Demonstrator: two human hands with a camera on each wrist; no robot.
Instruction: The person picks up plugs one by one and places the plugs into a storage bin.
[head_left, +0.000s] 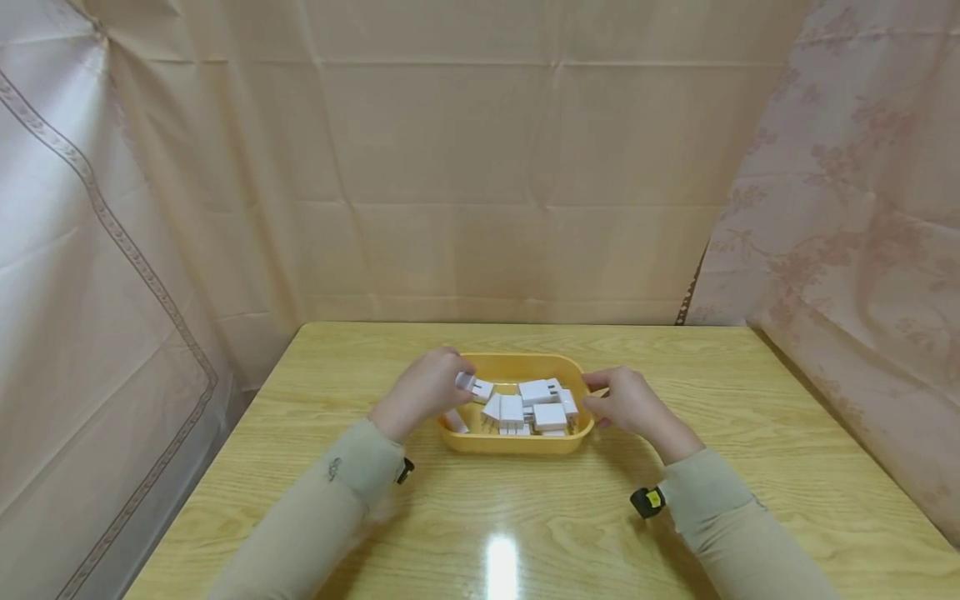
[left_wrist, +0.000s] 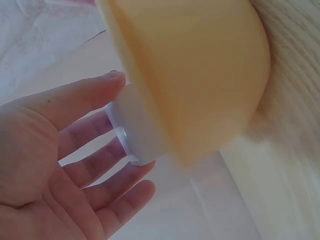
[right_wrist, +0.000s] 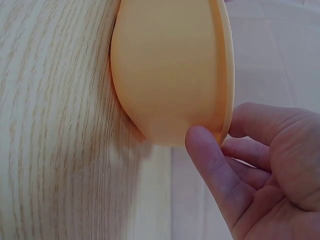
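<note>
A yellow plastic bin [head_left: 517, 446] with rounded ends stands on the table, and several white charger plugs [head_left: 550, 417] lie jumbled in it. Over its left end my left hand [head_left: 426, 387] pinches one white charger plug [left_wrist: 137, 122] between thumb and fingers. In the left wrist view the bin's wall partly hides that plug. My right hand [head_left: 630, 402] grips the bin's right rim, thumb on the outer wall and fingers at the rim, as the right wrist view shows.
The wooden table [head_left: 300, 500] has its far edge against a beige cloth [head_left: 450, 183]. Patterned cloth [head_left: 862, 208] hangs on the right, and pale cloth with a trim band on the left. A black wrist device [head_left: 647, 502] sits under the right sleeve.
</note>
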